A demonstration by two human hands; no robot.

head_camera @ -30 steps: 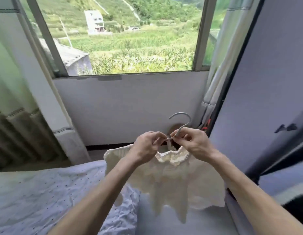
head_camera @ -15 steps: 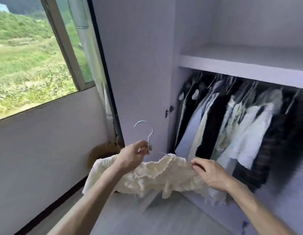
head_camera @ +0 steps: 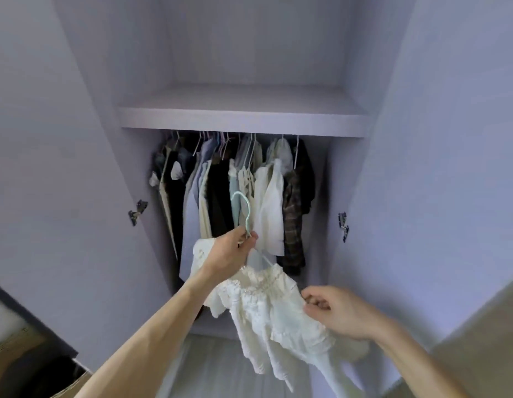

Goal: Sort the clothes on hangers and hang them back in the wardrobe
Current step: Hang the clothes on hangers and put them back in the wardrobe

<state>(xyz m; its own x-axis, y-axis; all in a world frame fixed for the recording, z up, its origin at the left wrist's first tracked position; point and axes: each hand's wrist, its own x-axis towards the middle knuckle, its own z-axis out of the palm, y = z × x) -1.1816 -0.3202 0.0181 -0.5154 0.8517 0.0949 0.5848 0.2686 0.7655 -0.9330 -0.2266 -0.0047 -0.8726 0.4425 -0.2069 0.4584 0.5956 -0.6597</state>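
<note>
While our left hand (head_camera: 232,251) pinches the thin mint hanger (head_camera: 247,216) below its curved hook | ruffled cream top (head_camera: 263,305) hangs from it, before the open wardrobe (head_camera: 243,122) | right hand (head_camera: 335,311) pinches its crinkly edge.

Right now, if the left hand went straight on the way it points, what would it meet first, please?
The left hand would probably meet the hanging clothes first, likely the white top behind the hanger it grips; depth is unclear.
</note>
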